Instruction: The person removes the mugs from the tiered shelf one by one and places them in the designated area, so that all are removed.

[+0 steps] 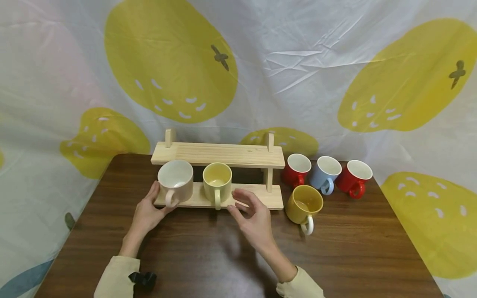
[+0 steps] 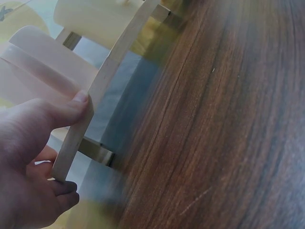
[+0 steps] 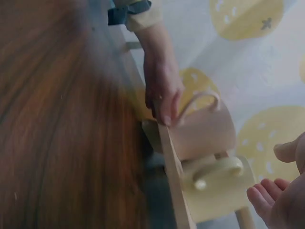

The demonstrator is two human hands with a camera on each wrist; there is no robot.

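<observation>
A two-tier wooden shelf [image 1: 223, 155] stands at the back of the table. On its lower board [image 2: 97, 90] sit a wide pale mug [image 1: 185, 188] and a light yellow mug [image 1: 223, 192], handles facing front. My left hand [image 1: 147, 213] grips the left end of that board beside the pale mug. Its thumb [image 2: 71, 110] lies at the front edge near the mug's base, with lower fingers [image 2: 66, 191] curled around the board's end. My right hand [image 1: 255, 219] hovers just right of the light yellow mug, fingers loosely bent, with nothing in them.
Right of the shelf, a mustard mug [image 1: 298, 209] with a white handle stands in front of a red mug [image 1: 292, 176], a light blue mug [image 1: 320, 176] and another red mug [image 1: 346, 180]. A patterned cloth [image 1: 290, 82] hangs behind the dark wooden table [image 1: 357, 256].
</observation>
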